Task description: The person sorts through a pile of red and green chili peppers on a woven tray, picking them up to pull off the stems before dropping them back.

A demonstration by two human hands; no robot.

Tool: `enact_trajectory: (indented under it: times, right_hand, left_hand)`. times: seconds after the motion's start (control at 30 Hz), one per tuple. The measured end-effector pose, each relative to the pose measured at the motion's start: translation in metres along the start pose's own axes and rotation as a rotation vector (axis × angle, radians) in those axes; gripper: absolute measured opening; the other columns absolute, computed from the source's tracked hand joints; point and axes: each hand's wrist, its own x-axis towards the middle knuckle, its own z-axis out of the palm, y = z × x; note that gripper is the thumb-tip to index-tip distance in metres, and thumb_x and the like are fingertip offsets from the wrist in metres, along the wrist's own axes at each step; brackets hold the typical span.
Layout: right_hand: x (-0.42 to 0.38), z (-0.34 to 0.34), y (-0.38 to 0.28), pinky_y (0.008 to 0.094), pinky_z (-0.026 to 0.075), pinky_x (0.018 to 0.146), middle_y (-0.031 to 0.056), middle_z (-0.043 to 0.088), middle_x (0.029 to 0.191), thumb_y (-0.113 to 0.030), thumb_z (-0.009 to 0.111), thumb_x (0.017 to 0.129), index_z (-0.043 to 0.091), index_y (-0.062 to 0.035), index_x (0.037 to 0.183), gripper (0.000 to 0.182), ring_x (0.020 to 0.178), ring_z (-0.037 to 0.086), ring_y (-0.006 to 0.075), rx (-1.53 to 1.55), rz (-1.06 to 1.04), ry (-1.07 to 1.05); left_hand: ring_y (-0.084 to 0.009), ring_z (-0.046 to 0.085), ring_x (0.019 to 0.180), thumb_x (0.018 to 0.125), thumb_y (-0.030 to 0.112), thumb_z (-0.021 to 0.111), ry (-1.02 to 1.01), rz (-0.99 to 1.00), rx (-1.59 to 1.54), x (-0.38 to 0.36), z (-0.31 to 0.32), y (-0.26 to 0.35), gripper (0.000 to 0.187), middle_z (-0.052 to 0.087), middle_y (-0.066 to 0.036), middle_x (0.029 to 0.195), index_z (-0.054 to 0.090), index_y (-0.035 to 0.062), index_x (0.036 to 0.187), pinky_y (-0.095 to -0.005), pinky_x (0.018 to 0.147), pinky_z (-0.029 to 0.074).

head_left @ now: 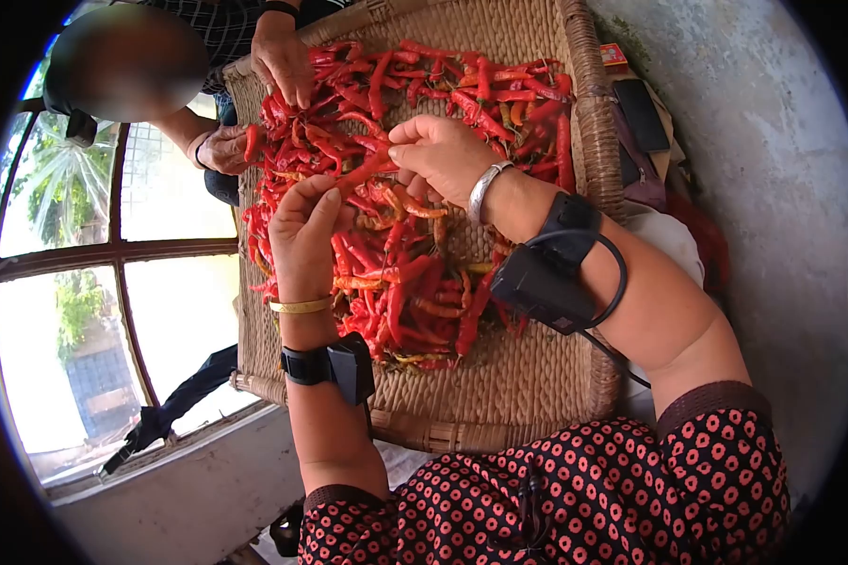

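Note:
A red chili pepper is stretched between my two hands, above a heap of red chili peppers. My left hand pinches its lower end between thumb and fingers. At the other end, my right hand closes its thumb and forefinger on the tip, where the stem would be; the exact grip is partly hidden. The heap, with a few orange and yellowish peppers in it, lies in a large woven wicker tray.
Across the tray, a co-worker's hand touches the peppers and the other hand holds one. A folded umbrella leans by the window at left. A dark phone-like object and a red box lie beyond the tray's right rim.

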Motion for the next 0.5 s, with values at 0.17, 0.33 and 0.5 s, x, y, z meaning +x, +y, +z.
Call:
enact_trajectory:
  times: [0.17, 0.33, 0.5]
  right_hand:
    - [0.002, -0.009, -0.011, 0.0247, 0.045, 0.049, 0.0053, 0.058, 0.07, -0.017, 0.056, 0.082, 0.054, 0.0003, 0.102, 0.027, 0.054, 0.054, 0.0112, 0.19, -0.087, 0.109]
    - [-0.002, -0.008, -0.013, 0.0215, 0.042, 0.048, 0.0037, 0.059, 0.072, -0.021, 0.052, 0.085, 0.054, -0.0018, 0.103, 0.026, 0.057, 0.053, 0.0084, 0.174, -0.022, 0.093]
    - [0.0, -0.007, -0.01, 0.0197, 0.041, 0.047, 0.0034, 0.058, 0.072, -0.019, 0.051, 0.086, 0.053, -0.0021, 0.104, 0.025, 0.053, 0.052, 0.0061, 0.195, 0.0, 0.014]
  left_hand:
    - [-0.0159, 0.056, 0.093, 0.084, 0.008, 0.057, 0.272, 0.32, 0.239, 0.037, -0.016, -0.015, 0.025, 0.056, -0.009, 0.106, 0.055, 0.0016, 0.108, -0.0258, 0.08, 0.045]
    - [-0.0287, 0.056, 0.091, 0.071, 0.009, 0.065, -0.096, 0.516, 0.881, 0.024, 0.023, -0.015, 0.026, 0.061, -0.011, 0.094, 0.061, 0.0059, 0.096, -0.0357, 0.08, 0.044]
    - [-0.0288, 0.052, 0.08, 0.067, 0.013, 0.065, -0.389, 0.688, 1.217, 0.018, 0.062, -0.03, 0.02, 0.054, -0.009, 0.083, 0.058, 0.005, 0.084, -0.0384, 0.069, 0.046]
